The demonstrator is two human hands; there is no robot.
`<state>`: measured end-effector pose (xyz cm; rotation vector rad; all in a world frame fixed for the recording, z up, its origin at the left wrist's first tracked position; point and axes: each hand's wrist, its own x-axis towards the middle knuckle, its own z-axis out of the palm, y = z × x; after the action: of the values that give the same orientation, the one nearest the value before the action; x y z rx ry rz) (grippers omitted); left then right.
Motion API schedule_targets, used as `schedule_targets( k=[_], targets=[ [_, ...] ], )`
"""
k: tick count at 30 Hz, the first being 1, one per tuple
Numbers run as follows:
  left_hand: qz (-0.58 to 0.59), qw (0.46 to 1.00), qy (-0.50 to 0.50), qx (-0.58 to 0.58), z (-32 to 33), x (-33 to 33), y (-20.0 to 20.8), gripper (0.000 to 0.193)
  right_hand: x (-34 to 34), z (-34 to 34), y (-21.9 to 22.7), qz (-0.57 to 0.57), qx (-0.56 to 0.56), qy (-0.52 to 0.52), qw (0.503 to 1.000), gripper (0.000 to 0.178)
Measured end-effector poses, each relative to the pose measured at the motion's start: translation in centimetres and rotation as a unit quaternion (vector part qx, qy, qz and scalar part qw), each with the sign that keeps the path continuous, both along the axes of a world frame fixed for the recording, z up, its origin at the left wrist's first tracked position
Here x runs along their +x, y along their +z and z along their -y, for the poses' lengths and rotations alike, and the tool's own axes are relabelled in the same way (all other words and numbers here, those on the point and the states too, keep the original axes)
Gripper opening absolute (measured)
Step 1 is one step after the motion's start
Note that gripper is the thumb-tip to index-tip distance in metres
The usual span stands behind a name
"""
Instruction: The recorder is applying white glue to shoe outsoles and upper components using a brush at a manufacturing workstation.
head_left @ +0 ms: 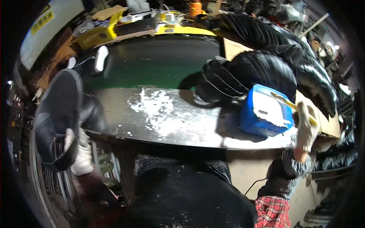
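Note:
At the left, my white-gloved left hand point(81, 152) grips a black shoe point(57, 114), held up off the work surface with its toe end upward. The thumb reaches into the shoe's opening and the other fingers are mostly hidden. My right hand point(307, 127), also gloved, is closed around the handle of a brush point(283, 99). The brush's head end lies over a cut-open blue container point(251, 116), which holds a thick white substance. That container stands at the bench's right front edge, with white smears around its base.
White splashes mark the metal bench point(114, 110). Behind it runs a dark green belt point(152, 64), with a white-soled shoe point(99, 60) at its left. Nested rows of black shoe parts point(262, 68) rise behind the container. Yellow boxes point(95, 37) and clutter line the back.

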<state>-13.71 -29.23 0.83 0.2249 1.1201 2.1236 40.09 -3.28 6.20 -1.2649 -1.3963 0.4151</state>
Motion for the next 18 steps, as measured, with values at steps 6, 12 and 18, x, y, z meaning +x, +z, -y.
schedule_targets(
  k=[6, 12, 18],
  targets=[
    [0.176, 0.866, -0.444, -0.146, -6.8, 5.8, -5.7, 0.046, 3.8, -2.1, -2.2, 0.147, -0.074, 0.06, 0.985, 0.02],
    [-0.071, 0.987, -0.119, -0.084, -8.3, 11.5, -9.2, 0.022, 6.3, 5.5, -3.0, 0.168, 0.008, 0.003, 0.986, 0.013],
    [-0.106, 0.967, -0.181, -0.143, -7.6, 13.3, -7.4, 0.009, -4.4, 6.7, -4.0, -0.062, 0.038, 0.135, 0.988, 0.021]
  ],
)
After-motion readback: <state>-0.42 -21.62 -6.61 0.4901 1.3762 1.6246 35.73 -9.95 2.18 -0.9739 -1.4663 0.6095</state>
